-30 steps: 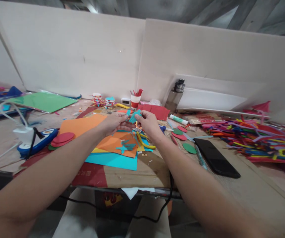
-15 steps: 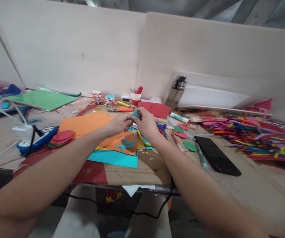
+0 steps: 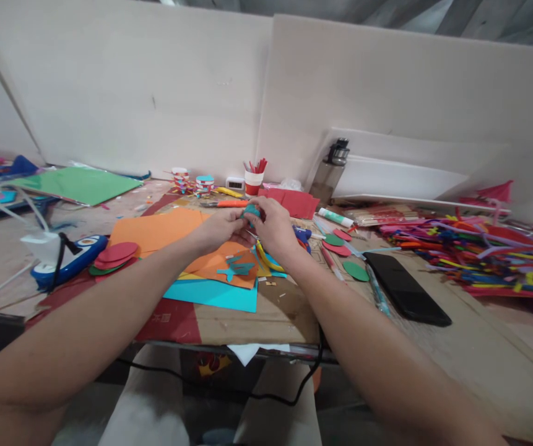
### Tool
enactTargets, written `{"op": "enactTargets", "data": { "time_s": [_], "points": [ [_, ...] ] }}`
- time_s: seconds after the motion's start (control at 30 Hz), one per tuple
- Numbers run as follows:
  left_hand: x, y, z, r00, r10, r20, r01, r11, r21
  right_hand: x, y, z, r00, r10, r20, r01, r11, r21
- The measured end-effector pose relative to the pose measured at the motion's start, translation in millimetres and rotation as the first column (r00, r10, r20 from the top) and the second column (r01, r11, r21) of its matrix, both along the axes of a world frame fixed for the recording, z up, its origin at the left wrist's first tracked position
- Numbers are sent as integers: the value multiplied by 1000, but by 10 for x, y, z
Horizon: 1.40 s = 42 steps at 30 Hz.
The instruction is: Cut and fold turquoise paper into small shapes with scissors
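A small teal paper piece (image 3: 251,212) is held up between both hands above the middle of the table. My left hand (image 3: 222,230) pinches it from the left, fingers closed. My right hand (image 3: 273,224) grips its right side with thumb and fingers bent; the fingertips partly cover the piece. Below the hands are orange paper sheets (image 3: 155,232), some teal paper cut-outs (image 3: 238,267) and a bright blue sheet (image 3: 215,296). Scissors with yellow handles (image 3: 266,257) lie beneath my right hand, partly hidden by it.
To the right are a black phone (image 3: 405,288), a glue stick (image 3: 335,217), red and green paper circles (image 3: 355,271) and a heap of pipe cleaners (image 3: 493,254). A paper cup (image 3: 254,183) and a dark bottle (image 3: 330,173) stand behind. A blue device (image 3: 69,263) with cables lies left.
The teal paper has turned between my fingers and sits slightly lower and farther left. My right hand has shifted a little left; both hands keep hold.
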<state>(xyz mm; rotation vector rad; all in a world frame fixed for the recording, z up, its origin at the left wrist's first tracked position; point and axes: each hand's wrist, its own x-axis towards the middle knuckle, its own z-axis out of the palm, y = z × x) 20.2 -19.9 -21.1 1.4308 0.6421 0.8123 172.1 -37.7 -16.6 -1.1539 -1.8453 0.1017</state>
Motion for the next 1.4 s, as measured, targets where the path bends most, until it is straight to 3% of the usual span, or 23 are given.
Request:
{"op": "enactTargets", "data": {
  "time_s": [0.23,0.47,0.63,0.9,1.17,1.4],
  "points": [
    [-33,1,42,993,-17,116,24,998,-57,7,37,-14,987,38,-157,-44,999,-32],
    [-53,26,71,981,43,188,-15,989,-147,-14,34,16,910,79,-406,-131,986,-102],
    [-11,45,38,952,203,229,-173,974,-146,-45,19,27,898,-16,-441,-49,990,-136],
    [11,19,49,951,197,240,-145,966,-216,-19,80,-35,865,-38,-501,-74,977,-202],
    [12,32,28,947,233,221,-206,969,-139,1,148,-79,820,-14,-572,-124,972,-201],
    [-15,46,20,935,305,180,-292,951,-98,-54,118,-51,760,-27,-649,-219,930,-296]
  ]
}}
